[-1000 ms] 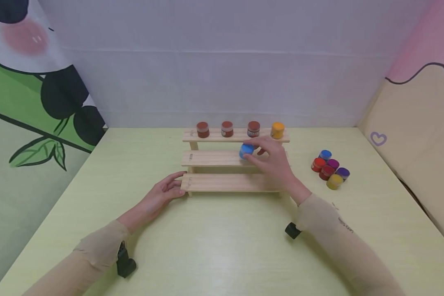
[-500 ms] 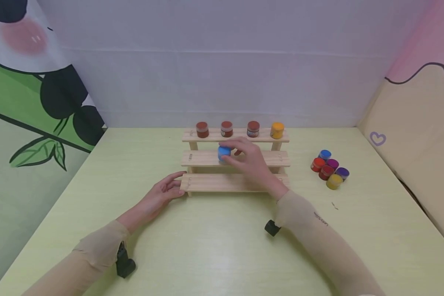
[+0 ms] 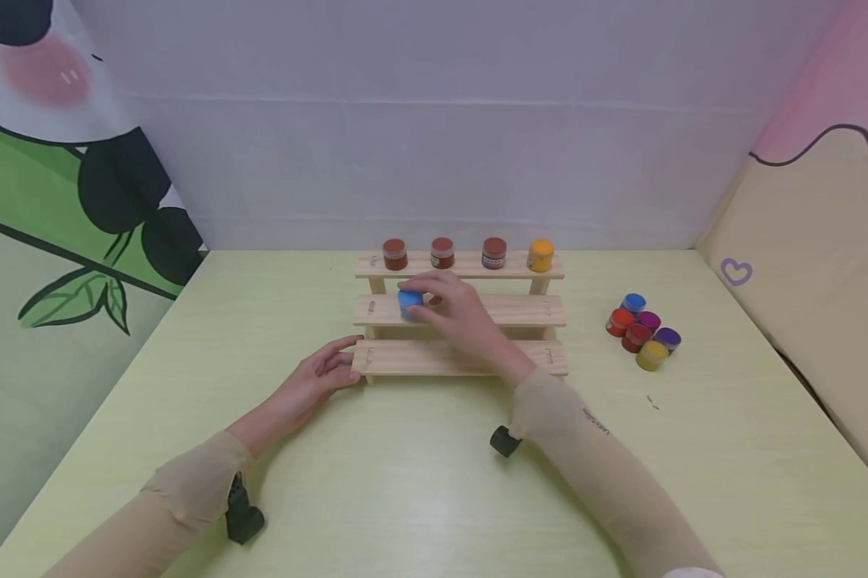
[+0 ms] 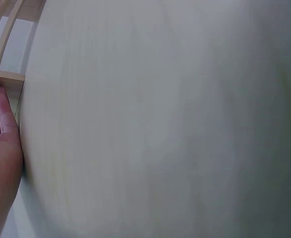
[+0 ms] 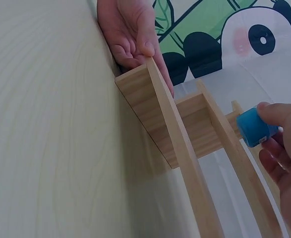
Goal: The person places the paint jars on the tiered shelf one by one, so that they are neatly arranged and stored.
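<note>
- Jutting from the thumb and fingertips of the right hand [image 3: 454, 309], the blue jar [image 3: 409, 304] was held at the far left of the middle shelf [image 3: 531, 305]; whether its base touched the wood could not be made out.
- By the left hand [image 3: 325, 375], the left end of the wooden rack [image 3: 434, 357] was gripped, the thumb being set against the front edge of the bottom shelf [image 3: 397, 367].
- A toppled jar was judged the likeliest mishap: if released with its base over the shelf's edge, it could have been dropped toward the table [image 3: 376, 482].
- Just beyond the right hand, three brown jars [image 3: 442, 254] and an orange jar [image 3: 540, 255] were lined up on the top shelf [image 3: 468, 261]; the nearest could have been knocked by fingers raised too high.
- The rack could have been shoved askew by a bump from the right hand, had the left hand's hold been slackened.
- The right forearm [image 3: 600, 466] was slanted in across the bottom shelf, with the back of the hand turned upward.
- The left forearm [image 3: 195, 482] was stretched forward, the hand being kept low beside the rack.
- Well to the right of the right hand, six loose jars [image 3: 636, 337] were bunched on the table.
</note>
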A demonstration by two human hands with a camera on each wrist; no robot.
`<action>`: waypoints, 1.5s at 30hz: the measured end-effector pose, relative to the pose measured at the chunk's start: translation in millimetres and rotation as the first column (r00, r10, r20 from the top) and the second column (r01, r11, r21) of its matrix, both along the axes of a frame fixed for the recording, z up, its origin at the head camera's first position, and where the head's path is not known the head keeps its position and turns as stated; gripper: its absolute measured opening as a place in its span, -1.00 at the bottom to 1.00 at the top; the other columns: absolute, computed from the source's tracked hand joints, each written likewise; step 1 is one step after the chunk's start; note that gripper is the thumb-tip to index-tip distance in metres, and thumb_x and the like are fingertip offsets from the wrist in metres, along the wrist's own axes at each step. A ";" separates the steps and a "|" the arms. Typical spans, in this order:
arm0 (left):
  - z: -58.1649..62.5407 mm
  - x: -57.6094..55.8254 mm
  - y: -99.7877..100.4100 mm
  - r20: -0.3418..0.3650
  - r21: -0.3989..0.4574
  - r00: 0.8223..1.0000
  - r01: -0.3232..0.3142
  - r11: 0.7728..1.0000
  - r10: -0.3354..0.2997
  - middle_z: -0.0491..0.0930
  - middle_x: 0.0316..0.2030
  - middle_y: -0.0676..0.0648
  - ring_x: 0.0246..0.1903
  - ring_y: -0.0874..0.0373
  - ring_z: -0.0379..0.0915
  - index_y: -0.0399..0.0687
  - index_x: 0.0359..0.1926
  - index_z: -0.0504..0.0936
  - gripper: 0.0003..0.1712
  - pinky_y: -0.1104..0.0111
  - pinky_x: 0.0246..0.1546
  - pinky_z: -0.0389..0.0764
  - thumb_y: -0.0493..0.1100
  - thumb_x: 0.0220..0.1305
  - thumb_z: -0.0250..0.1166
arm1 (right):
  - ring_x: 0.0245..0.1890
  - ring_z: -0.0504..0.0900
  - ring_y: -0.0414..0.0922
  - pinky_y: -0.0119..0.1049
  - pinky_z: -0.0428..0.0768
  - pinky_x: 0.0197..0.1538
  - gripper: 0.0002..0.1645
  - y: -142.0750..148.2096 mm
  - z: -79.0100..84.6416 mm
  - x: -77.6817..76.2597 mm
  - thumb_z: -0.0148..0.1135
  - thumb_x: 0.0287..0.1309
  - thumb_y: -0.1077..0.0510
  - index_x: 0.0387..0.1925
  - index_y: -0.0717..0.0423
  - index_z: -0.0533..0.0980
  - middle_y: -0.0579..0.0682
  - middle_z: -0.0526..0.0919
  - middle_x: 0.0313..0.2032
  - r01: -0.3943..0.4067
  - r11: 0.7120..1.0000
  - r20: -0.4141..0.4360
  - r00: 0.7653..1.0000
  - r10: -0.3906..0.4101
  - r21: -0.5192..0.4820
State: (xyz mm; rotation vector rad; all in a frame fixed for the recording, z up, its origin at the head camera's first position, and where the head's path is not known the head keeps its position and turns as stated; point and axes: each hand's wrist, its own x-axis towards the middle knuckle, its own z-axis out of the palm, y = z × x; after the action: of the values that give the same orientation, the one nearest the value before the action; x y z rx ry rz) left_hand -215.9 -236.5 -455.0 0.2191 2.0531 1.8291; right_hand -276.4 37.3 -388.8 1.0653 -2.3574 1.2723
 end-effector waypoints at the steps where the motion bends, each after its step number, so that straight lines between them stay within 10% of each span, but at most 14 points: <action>1: -0.1 -0.1 0.1 0.000 0.001 1.000 0.000 1.000 0.000 0.50 0.14 0.02 0.04 0.35 0.54 0.02 0.53 0.06 -0.20 0.54 0.07 0.51 -0.16 0.39 0.23 | 0.07 0.59 -0.07 -0.35 0.64 0.03 -0.58 -1.2 0.4 -0.1 0.32 0.23 0.16 0.13 0.10 0.59 0.06 0.63 0.13 -0.004 1.000 0.004 1.000 0.004 -0.004; 45: -6.4 -3.8 -2.4 -0.013 -0.026 1.000 0.008 1.000 -0.008 0.48 0.18 0.00 0.08 0.33 0.51 0.07 0.54 0.07 -0.22 0.54 0.11 0.47 -0.08 0.42 0.20 | 0.01 0.70 -0.11 -0.44 0.62 0.07 -0.53 -24.2 -11.6 -4.5 0.31 0.25 0.15 0.18 0.08 0.53 0.02 0.63 0.11 0.006 0.999 0.203 0.979 0.002 -0.036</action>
State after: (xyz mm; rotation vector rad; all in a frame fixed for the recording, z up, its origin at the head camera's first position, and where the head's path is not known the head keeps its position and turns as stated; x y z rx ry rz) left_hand -219.7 -238.9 -461.4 0.2325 2.0811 1.7999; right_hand -280.9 13.1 -400.4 0.9629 -2.4694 1.4817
